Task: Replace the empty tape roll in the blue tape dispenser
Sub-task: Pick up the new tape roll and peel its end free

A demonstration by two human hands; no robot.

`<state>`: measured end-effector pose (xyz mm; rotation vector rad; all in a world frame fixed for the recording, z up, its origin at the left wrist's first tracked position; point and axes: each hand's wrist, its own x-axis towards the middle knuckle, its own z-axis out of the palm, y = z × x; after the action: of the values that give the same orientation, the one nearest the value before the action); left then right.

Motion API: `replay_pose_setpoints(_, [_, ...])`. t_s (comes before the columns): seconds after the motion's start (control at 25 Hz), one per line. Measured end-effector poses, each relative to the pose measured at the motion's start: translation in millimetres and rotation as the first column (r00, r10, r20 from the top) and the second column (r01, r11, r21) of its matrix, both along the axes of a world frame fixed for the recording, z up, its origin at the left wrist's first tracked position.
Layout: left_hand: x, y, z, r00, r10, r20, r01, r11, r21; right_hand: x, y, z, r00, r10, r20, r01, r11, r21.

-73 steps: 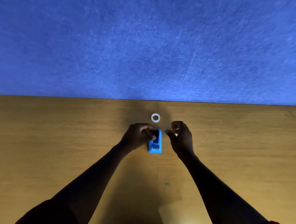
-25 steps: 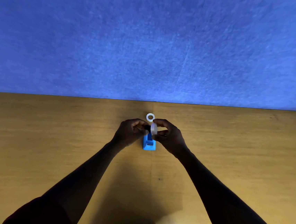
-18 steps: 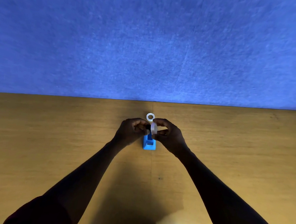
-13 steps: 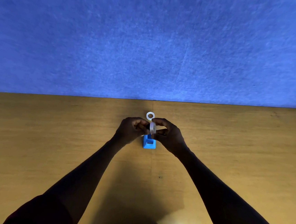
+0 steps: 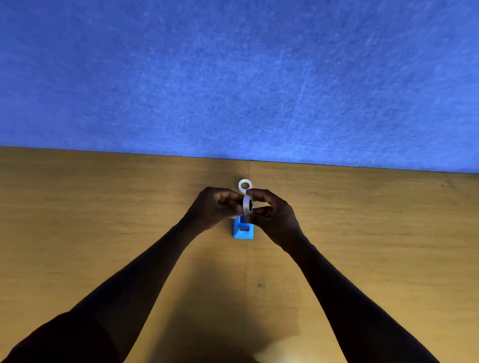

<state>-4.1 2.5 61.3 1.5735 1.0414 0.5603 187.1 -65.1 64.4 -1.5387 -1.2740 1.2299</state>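
Tape dispenser (image 5: pixel 243 231) sits on desk (image 5: pixel 82 224), mid-width. Tape roll (image 5: pixel 247 205) held above it between left hand (image 5: pixel 215 208) and right hand (image 5: pixel 273 215). Empty ring (image 5: pixel 245 186) lies flat just behind, near wall panel (image 5: pixel 243 64).

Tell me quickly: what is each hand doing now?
Left hand: closed on the white tape roll with black hub.
Right hand: closed on the same roll.

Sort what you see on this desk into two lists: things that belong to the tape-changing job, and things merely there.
Job:
blue tape dispenser
tape roll held between left hand and right hand
white ring beyond the hands

Merely there:
wooden desk
blue wall panel
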Motion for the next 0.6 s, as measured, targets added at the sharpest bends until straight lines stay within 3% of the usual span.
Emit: replay_pose_setpoints(0.6, [4.6, 2.8, 9.5, 1.0, 0.013, 0.012, -0.012, 0.998, -0.061, -2.6, 2.6, -2.8, 1.0, -0.002, -0.003, 0.002, 1.0, 0.011])
